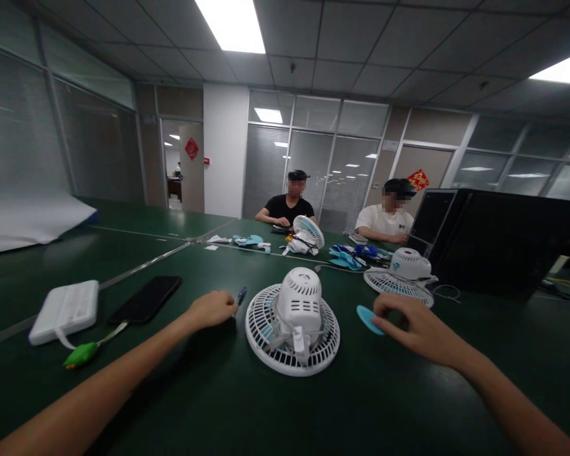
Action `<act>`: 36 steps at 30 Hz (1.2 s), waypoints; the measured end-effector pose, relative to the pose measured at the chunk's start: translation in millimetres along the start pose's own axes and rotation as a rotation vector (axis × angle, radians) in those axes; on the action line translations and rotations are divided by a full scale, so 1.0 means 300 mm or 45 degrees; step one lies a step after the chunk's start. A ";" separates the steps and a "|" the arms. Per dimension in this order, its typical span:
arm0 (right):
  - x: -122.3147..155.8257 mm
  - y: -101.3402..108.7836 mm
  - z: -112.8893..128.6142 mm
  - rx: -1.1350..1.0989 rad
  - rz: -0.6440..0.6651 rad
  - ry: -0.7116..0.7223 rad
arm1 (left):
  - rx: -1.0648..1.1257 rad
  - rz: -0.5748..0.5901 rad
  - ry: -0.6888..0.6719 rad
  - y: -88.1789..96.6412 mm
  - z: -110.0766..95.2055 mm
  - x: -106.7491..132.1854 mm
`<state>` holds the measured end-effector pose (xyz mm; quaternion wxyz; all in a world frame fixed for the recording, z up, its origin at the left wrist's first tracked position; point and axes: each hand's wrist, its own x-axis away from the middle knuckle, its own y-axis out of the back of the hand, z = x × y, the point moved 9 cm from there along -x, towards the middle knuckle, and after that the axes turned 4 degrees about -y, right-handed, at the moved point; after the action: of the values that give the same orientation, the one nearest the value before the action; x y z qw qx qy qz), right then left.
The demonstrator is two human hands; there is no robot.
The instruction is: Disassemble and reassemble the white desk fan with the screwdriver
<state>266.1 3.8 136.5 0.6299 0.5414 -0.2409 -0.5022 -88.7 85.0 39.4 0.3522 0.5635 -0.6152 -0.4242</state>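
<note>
A white fan (293, 323) lies face down on the dark green table (218, 392) right in front of me, its motor housing pointing up. My left hand (212, 308) is closed around a small blue-handled tool (240, 296) just left of the fan's grille. My right hand (415, 326) rests on the table to the right of the fan. Its fingertips pinch a small light blue disc-shaped part (368, 318).
A white power strip (65, 311), a black phone (145, 299) and a green-handled tool (83, 354) lie at the left. Another white fan (403, 273) and a dark monitor (494, 240) stand at the right. Two people sit at the far side with a fan (306, 234) and blue parts (346, 256).
</note>
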 end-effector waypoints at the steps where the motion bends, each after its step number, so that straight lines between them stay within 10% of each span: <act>1: -0.024 0.012 0.040 -0.028 -0.030 0.049 | -0.044 0.024 -0.008 -0.009 -0.006 0.005; 10: -0.250 0.055 0.329 0.016 -0.180 0.392 | -0.179 -0.062 -0.081 0.068 -0.086 0.036; 17: -0.311 0.024 0.374 0.112 -0.167 0.480 | 0.440 -0.392 -0.535 0.215 -0.336 0.045; 24: -0.332 -0.027 0.357 -0.015 -0.179 0.518 | 0.796 -0.360 -0.792 0.105 -0.537 0.013; 36: -0.320 -0.032 0.323 -0.158 -0.190 0.517 | 0.933 -0.542 -0.723 0.063 -0.516 0.048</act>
<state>143.9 47.8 179.5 0.6586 0.6080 -0.0371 -0.4418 43.2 51.5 116.7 -0.1437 0.6255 -0.6665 -0.3793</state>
